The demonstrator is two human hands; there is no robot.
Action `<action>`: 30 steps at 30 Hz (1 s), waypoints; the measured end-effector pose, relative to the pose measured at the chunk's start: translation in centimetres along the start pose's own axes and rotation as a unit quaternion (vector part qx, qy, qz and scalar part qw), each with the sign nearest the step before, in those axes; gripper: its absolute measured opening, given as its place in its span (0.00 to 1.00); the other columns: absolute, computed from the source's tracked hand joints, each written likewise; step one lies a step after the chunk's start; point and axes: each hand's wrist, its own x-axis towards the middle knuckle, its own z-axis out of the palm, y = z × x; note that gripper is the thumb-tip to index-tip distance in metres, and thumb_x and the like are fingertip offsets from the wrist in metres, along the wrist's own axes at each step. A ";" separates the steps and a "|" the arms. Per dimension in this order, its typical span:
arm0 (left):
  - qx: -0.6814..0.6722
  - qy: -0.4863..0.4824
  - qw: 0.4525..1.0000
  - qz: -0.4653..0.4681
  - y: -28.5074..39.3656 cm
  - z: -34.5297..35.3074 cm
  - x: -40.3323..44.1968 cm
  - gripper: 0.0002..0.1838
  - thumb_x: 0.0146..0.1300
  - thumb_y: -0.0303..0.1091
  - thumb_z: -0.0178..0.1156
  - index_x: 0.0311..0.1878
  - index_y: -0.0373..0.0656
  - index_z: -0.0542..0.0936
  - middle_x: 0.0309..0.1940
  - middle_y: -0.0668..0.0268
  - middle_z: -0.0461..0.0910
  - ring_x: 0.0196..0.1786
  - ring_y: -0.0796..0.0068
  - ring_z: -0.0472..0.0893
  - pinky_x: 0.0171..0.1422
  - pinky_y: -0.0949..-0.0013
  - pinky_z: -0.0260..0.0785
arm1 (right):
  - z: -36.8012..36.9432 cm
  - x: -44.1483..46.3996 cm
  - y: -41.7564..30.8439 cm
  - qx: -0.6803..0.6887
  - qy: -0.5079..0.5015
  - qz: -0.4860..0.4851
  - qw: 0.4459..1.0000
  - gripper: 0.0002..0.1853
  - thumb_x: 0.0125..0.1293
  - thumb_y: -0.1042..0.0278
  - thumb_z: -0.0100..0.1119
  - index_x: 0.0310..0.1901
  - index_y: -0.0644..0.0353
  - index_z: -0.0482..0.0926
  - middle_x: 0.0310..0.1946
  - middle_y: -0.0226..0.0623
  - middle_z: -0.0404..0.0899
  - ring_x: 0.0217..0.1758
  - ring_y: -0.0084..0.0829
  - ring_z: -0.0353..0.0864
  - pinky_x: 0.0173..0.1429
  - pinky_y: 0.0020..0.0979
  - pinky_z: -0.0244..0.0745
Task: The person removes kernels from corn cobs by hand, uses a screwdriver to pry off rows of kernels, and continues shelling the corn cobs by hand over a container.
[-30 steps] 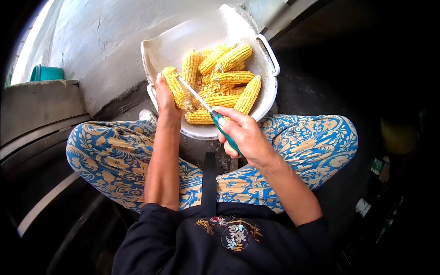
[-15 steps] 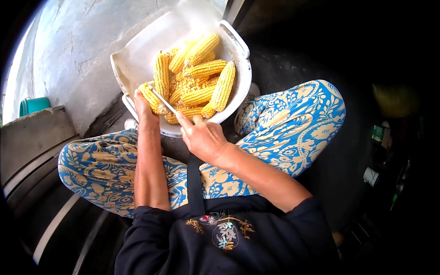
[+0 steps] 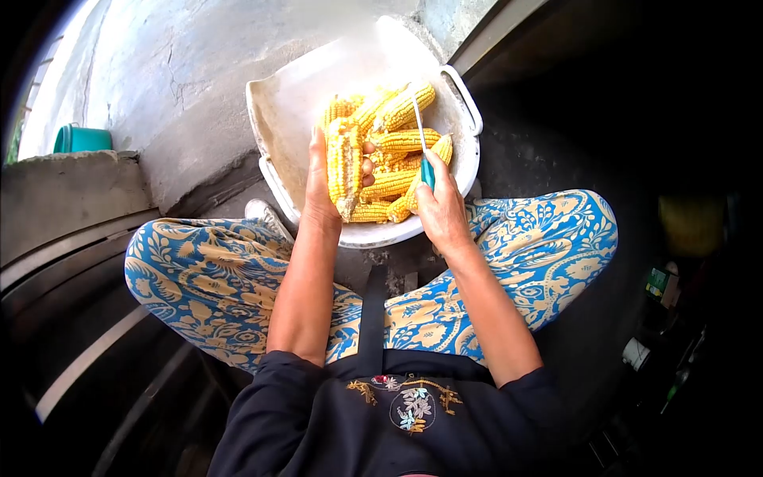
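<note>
My left hand [image 3: 319,183] is wrapped round an ear of corn [image 3: 345,163], held upright over the basin's near left side. A pale strip without kernels runs down the ear's length. In my right hand [image 3: 443,213] is a screwdriver [image 3: 427,170] with a teal handle and a thin metal shaft. Its shaft points away from me over the piled corn cobs [image 3: 393,184], apart from the held ear. Those cobs lie in a white basin [image 3: 381,237] with handles, and some loose kernels show among them.
The basin stands on the dark floor between my bent legs [image 3: 540,254], in patterned trousers. Behind it is a grey wall [image 3: 214,87]. A teal bucket [image 3: 83,139] is on a low ledge at the left. Small items, including a white container [image 3: 635,353], are in shadow at the right.
The screwdriver has come away from the ear, my right hand moving right and tilting it upward. My left hand has lifted and turned the ear, showing its bare strip. The view has shifted.
</note>
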 end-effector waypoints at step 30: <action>0.241 0.093 0.949 0.181 1.4 8.8 -4.3 0.28 0.69 0.57 0.43 0.57 0.41 0.71 0.49 0.64 0.76 0.51 0.74 0.76 0.56 0.69 0.67 | -1.0 3.6 -8.5 0.597 -0.354 0.005 0.720 0.33 0.67 0.52 0.55 0.68 0.60 0.57 0.55 0.34 0.68 0.59 0.22 0.65 0.67 0.25 0.55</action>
